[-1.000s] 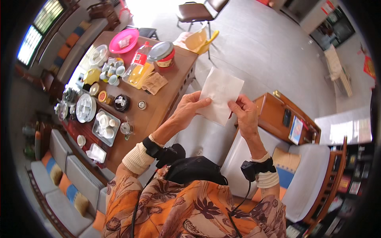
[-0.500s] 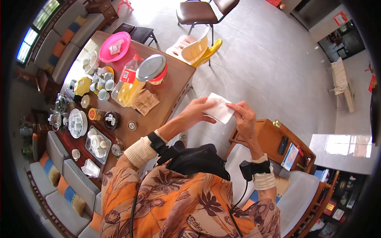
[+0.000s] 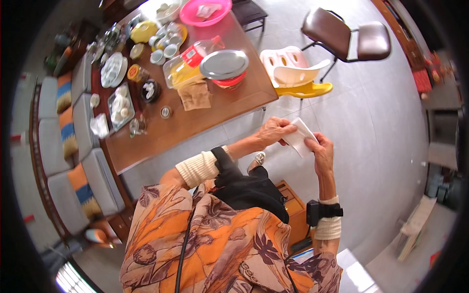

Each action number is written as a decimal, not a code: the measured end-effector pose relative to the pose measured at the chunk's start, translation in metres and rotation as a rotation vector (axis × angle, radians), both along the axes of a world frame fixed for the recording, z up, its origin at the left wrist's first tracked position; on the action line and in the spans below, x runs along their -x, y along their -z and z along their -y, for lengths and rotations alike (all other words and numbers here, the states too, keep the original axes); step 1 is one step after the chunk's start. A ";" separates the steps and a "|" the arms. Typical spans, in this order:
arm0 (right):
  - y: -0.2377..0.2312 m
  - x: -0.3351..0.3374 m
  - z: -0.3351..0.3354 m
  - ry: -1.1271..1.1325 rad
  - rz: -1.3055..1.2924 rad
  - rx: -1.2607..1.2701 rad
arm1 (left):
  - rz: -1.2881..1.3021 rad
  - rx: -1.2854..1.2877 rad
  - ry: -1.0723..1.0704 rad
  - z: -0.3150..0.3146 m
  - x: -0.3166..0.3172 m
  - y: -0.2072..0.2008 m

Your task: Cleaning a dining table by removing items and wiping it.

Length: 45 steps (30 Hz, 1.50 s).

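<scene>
A folded white tissue (image 3: 299, 138) is stretched between my two hands, out over the grey floor beyond the table's right edge. My left hand (image 3: 276, 131) pinches its left side between thumb and fingers. On its right side, my right hand (image 3: 321, 147) grips it with the thumb on top. The tissue is tilted, and its far corner points up between the hands. Nearest to my left hand on the table are a folded brown cloth (image 3: 195, 94) and a red tub with a grey lid (image 3: 224, 65).
On the wooden table (image 3: 239, 105) stand a plastic bottle with yellow liquid (image 3: 183, 68), a pink basin (image 3: 205, 22), several cups and a tray of white crockery (image 3: 120, 107). Right of it are a white and yellow child's seat (image 3: 295, 73) and a brown chair (image 3: 327, 31). A grey sofa (image 3: 100, 180) lines the left.
My body has turned to the right, so the table now sits farther left and ahead. Both hands still hold the tissue, which is now tilted more steeply.
</scene>
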State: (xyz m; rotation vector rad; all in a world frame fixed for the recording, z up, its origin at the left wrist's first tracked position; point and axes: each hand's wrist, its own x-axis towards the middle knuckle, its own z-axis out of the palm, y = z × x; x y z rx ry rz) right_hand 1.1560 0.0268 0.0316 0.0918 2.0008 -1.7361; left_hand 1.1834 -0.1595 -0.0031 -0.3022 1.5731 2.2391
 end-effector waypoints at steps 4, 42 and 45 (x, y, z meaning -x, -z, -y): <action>0.045 0.046 0.040 -0.198 0.058 0.049 | 0.178 0.037 -0.189 0.035 -0.004 0.030; 0.370 0.074 0.331 -0.342 0.586 0.043 | 0.606 0.071 -0.751 0.239 -0.018 0.265; 0.371 0.074 0.298 -0.382 0.585 0.061 | 0.651 0.085 -0.697 0.233 -0.011 0.257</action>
